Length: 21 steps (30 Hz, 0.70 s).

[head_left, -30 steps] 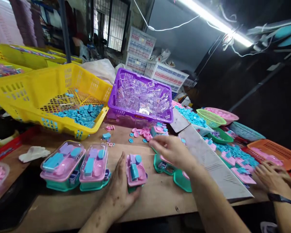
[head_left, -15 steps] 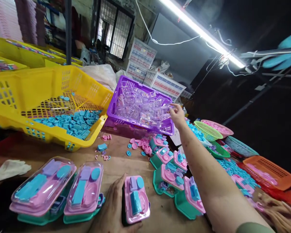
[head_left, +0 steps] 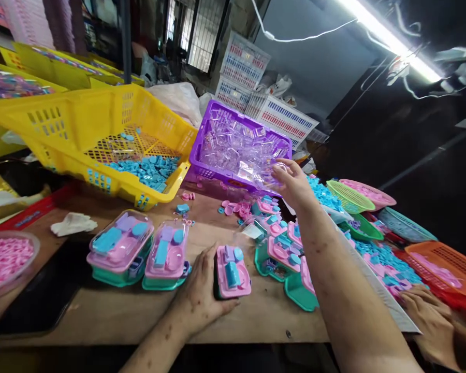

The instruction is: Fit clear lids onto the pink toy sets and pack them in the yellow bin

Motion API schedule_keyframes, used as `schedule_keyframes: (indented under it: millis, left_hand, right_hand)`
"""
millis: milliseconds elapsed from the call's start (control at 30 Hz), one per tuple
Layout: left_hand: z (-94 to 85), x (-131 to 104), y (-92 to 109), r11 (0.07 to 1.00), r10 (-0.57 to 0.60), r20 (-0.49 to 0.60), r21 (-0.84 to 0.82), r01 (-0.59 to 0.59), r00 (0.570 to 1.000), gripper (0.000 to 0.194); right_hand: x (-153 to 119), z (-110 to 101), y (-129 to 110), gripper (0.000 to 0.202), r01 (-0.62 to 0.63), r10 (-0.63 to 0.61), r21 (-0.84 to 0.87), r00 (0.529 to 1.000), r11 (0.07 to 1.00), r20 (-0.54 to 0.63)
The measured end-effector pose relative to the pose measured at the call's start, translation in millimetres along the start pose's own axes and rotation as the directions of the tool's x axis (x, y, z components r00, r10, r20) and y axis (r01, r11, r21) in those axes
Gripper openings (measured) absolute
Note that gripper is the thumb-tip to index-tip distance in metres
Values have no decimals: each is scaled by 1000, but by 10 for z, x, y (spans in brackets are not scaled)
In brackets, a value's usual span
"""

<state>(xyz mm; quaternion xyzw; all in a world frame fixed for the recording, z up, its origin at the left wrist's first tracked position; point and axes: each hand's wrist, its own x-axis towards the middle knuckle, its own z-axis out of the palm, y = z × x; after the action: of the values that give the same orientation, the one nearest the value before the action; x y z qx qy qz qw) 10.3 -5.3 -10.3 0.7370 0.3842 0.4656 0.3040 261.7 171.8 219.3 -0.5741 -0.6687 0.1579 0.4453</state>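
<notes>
My left hand (head_left: 198,287) is wrapped round the side of a small toy box (head_left: 235,277) with a pink top, purple and blue parts set in it. My right hand (head_left: 295,184) reaches to the near right corner of a purple basket (head_left: 236,182), fingers pinched at a clear plastic cover (head_left: 270,178), partly blurred. Many similar clear covers (head_left: 229,155) fill the basket. Another clear piece (head_left: 253,230) shows above the table between the hands. Left of my left hand stand two toy boxes, one wide (head_left: 120,243) and one narrower (head_left: 166,254), with clear covers on.
Uncovered toy boxes (head_left: 277,254) cluster beside my right forearm. A yellow crate (head_left: 147,196) holds blue parts. Loose pink pieces (head_left: 238,209) lie near the basket. A black phone-like slab (head_left: 42,290) and a pink-filled bowl (head_left: 8,259) are at left. Another person's hand (head_left: 427,316) rests at right.
The view has shifted, showing more of the table front. My right hand has drawn nearer along the basket's edge. A clear piece now appears near the uncovered boxes. My left hand still holds its toy box.
</notes>
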Motion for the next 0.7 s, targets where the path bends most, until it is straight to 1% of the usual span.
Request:
schedule_keyframes:
  millis: [67, 133, 200, 233, 267, 300, 367, 467, 533, 600, 700]
  left_hand:
    - [-25, 18, 19, 1000, 5, 9, -13, -5, 1000, 130]
    - [-49, 34, 30, 1000, 13, 12, -20, -13, 1000, 129]
    - [-68, 46, 37, 999, 32, 11, -29, -31, 999, 128]
    - [-75, 51, 41, 999, 40, 11, -31, -40, 999, 127]
    - [-81, 56, 45, 999, 42, 10, -32, -42, 999, 125]
    - [-86, 60, 50, 999, 39, 9, -33, -38, 999, 125]
    - [-90, 66, 62, 999, 21, 4, -33, -20, 1000, 126]
    - [-93, 73, 80, 1000, -6, -2, -27, 6, 1000, 131]
    - [-99, 79, 89, 1000, -6, 0, -18, 6, 1000, 131]
    - [-107, 91, 98, 1000, 8, 1, -15, -8, 1000, 128]
    - [-116, 117, 113, 1000, 20, 1, -17, -20, 1000, 118]
  right_hand:
    - [-404, -9, -165, 59, -74, 40, 209, 986, 975, 162]
    - [-842, 23, -296, 54, -180, 77, 311, 946, 933, 316]
    - [-1214, 118, -365, 52, -225, 87, 310, 911, 924, 404]
    - [-1351, 187, -372, 52, -222, 82, 296, 903, 929, 421]
    - [-1449, 265, -360, 52, -206, 77, 279, 908, 938, 413]
    - [-1510, 345, -331, 51, -190, 78, 257, 917, 948, 392]
    - [-1545, 486, -242, 50, -184, 104, 185, 923, 965, 372]
    - [-1510, 593, -117, 46, -187, 133, 94, 901, 978, 413]
    - [-1502, 585, -91, 49, -178, 131, 61, 882, 982, 453]
    - [-1524, 528, -119, 58, -172, 130, 39, 857, 984, 498]
    - [-1575, 412, -209, 60, -142, 116, -4, 790, 990, 601]
